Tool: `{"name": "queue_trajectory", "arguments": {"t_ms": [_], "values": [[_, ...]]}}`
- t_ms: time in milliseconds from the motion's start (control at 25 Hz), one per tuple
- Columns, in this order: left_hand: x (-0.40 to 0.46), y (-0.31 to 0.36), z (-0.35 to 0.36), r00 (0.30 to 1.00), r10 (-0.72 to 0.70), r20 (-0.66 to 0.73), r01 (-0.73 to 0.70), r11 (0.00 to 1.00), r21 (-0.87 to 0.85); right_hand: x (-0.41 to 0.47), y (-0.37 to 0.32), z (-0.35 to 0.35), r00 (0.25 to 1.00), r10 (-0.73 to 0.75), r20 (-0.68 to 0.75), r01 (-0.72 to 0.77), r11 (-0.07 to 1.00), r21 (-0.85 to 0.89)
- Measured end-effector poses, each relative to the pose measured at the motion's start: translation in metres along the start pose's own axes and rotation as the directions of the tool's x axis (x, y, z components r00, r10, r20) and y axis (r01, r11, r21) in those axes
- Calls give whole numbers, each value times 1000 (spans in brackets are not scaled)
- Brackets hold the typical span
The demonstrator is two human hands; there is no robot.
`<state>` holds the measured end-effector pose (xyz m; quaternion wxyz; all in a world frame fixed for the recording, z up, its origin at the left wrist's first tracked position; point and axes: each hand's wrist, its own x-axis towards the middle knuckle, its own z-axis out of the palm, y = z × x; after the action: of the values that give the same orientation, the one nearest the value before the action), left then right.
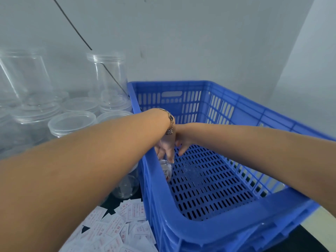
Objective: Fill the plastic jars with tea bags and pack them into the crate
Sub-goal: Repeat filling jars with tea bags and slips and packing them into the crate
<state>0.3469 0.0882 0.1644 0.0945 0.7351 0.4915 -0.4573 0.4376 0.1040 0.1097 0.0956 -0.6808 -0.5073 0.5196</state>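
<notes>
Progress: one filled jar [166, 169] is going into the blue crate [209, 231], by my reading the first; nothing else shows on the crate floor.
Jar position: low inside the crate, against its left wall, white tea bags visible through the clear side.
Left hand [164, 148]: reaches down over the left wall; its fingers [170, 157] point down and touch the jar's top, though whether they grip it or merely rest there I cannot tell.
Right hand [182, 142]: just right of the left one, fingers loosely spread, holding nothing I can see.
Left to do: most of the job, as I judge it, since many jars stand unfilled.
Empty jars [71, 124]: a cluster on the left beyond the arm, some stacked; roughly eight or more, the exact count blurred.
Tea bags [116, 228]: a loose heap of white sachets on the dark tabletop [301, 240], near left of the crate, too many to count.
Crates: one.
</notes>
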Motion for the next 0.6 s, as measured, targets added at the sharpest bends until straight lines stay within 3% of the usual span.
{"name": "queue_trajectory", "arguments": {"t_ms": [80,200,440,600], "values": [[2,0,2,999,50,1,-50,999,18,3,2,5,999,-6,53,7,1000,-16],[6,5,0,998,65,18,-65,998,-25,1,3,13,997,77,-13,-77,997,-13],[16,3,-4,998,61,31,-58,994,-88,8,13,5,994,108,27,-111,979,169],[7,4,-3,991,73,-113,-79,996,-48,-4,1,4,991,133,10,-131,987,-95]]}}
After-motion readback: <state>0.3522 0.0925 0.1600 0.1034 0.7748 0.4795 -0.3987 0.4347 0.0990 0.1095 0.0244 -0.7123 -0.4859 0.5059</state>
